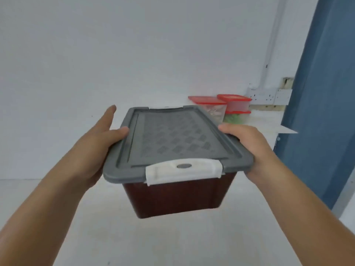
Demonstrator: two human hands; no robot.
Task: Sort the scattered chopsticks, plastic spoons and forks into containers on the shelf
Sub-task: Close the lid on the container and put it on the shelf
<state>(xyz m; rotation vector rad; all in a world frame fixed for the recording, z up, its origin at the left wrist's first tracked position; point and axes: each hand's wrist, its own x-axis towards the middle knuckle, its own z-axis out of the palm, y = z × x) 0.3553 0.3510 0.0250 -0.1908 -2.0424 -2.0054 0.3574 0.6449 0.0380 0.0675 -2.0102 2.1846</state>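
Here's the storage box [178, 196] right in the middle of the view: dark red-brown body, grey lid [178, 139] seated on top, and a white latch [183, 170] folded over the near short end. A second white latch [166, 107] shows at the far end. Its long axis runs straight away from the person, so the near latch faces the camera.

Both hands have it, one on each long side. The left hand [98, 143] lays its thumb over the lid's rim with the palm against the wall of the box and one finger pointing straight ahead; the rest of its fingers are hidden beneath. The right hand [247, 144] mirrors it, thumb on the rim and fingers tucked out of sight under the edge. It's an even two-handed grip toward the near half of the box.

The box looks to be held clear of the white surface [172, 242] below, though its base is blurred and I can't be sure.

Now the relation that matters: the red-lidded containers [211, 106] stand ahead and to the right on a white ledge [263, 120], just past the box's far right corner and nearer the right hand. One has pale contents, another [235, 118] green. My read is that the box belongs up there beside them, so it would travel forward and rightward, far end leading.

Behind are a plain wall [115, 54], wall sockets [263, 96] and a blue door [317, 112].
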